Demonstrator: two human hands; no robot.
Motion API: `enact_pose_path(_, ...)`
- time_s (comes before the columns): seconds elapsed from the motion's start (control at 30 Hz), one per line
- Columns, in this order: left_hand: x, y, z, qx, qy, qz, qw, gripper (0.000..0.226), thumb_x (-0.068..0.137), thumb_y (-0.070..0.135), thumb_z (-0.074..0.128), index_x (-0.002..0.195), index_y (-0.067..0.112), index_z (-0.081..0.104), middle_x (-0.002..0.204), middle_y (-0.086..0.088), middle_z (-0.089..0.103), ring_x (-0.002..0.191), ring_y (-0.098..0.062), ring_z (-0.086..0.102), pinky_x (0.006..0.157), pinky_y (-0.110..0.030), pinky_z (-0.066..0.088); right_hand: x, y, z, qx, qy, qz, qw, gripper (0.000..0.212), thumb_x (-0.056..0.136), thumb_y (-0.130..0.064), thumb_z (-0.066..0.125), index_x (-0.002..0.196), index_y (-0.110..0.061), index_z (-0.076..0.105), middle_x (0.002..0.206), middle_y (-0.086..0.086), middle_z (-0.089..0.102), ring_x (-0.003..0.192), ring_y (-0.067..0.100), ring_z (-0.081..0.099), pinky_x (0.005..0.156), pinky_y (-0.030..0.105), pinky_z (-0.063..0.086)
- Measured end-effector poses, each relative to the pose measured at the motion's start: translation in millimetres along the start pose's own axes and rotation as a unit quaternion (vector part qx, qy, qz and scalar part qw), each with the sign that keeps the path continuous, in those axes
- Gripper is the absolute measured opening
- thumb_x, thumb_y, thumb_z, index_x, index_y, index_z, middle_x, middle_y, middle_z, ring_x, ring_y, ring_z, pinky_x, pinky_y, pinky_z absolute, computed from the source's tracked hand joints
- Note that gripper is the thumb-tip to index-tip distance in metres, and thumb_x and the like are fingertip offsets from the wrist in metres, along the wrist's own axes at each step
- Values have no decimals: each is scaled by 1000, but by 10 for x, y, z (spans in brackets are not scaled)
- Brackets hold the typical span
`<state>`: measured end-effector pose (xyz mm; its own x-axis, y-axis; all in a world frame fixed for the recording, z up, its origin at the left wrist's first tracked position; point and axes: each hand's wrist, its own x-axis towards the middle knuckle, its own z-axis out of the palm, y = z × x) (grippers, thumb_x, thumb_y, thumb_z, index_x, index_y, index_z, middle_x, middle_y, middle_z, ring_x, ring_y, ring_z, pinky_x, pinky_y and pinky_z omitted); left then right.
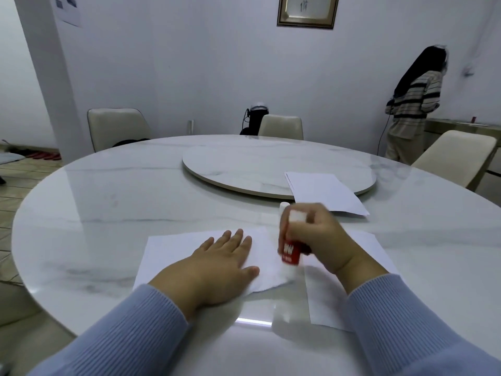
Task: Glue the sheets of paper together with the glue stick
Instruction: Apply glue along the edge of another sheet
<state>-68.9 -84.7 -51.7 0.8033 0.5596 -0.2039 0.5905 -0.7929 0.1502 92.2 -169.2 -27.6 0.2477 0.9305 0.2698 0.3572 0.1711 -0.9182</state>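
Note:
A white sheet of paper [173, 253] lies near the front of the round marble table [108, 202]. My left hand [217, 261] rests flat on it, fingers spread. My right hand [317, 237] grips a red glue stick [291, 251], tip down against the sheet's right edge; the hand is blurred. A second white sheet [368, 251] lies under and to the right of my right hand. The glue stick's white cap [283, 205] stands just behind my right hand.
A small stack of white paper [325, 191] lies partly on the marble turntable [244, 164] at the table's centre. Cream chairs [116, 126] ring the far side. A person in a striped top [412, 104] stands at the back right.

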Motion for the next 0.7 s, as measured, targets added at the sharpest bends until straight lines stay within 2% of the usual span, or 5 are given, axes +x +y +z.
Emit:
enact_pose_path(0.13,-135,-62,-290,-24,-86,84,992,63,96,23,42,146,44,11,156,20,-12,143,-6,-16,116,-30,-6,53,76,-93,23,235,-77,969,12,65,-15,51,65,-4,54,64,12,56,56,16,47,51,27,40)
enact_pose_path(0.23,-107,-104,-236,-89,50,-7,995,55,98,33,37,148,35,14,159,11,6,146,-7,0,116,-29,3,61,88,-75,-8,303,-91,949,10,72,-12,55,71,-1,55,58,-2,58,55,14,47,56,32,42)
enact_pose_path(0.33,-29,-75,-12,2,59,-149,987,73,93,56,23,150,17,0,160,-9,-3,147,-28,-4,119,-42,3,56,67,-10,-31,266,-97,958,5,83,-5,58,79,-8,58,60,-15,62,55,4,52,60,32,47)
enact_pose_path(0.53,-64,-121,-150,-8,-33,10,999,65,96,46,32,150,30,-1,158,9,-12,145,-8,-10,118,-29,-5,95,101,136,-82,145,-75,983,6,84,-11,62,89,-15,64,72,-19,69,68,8,57,72,42,53)
enact_pose_path(0.7,-34,-121,79,24,18,30,999,70,94,55,23,148,29,-13,157,10,-17,144,-6,-16,119,-31,-8,149,151,242,-122,74,-42,989,10,88,-17,62,98,-20,62,80,-12,70,71,-4,64,67,15,47)
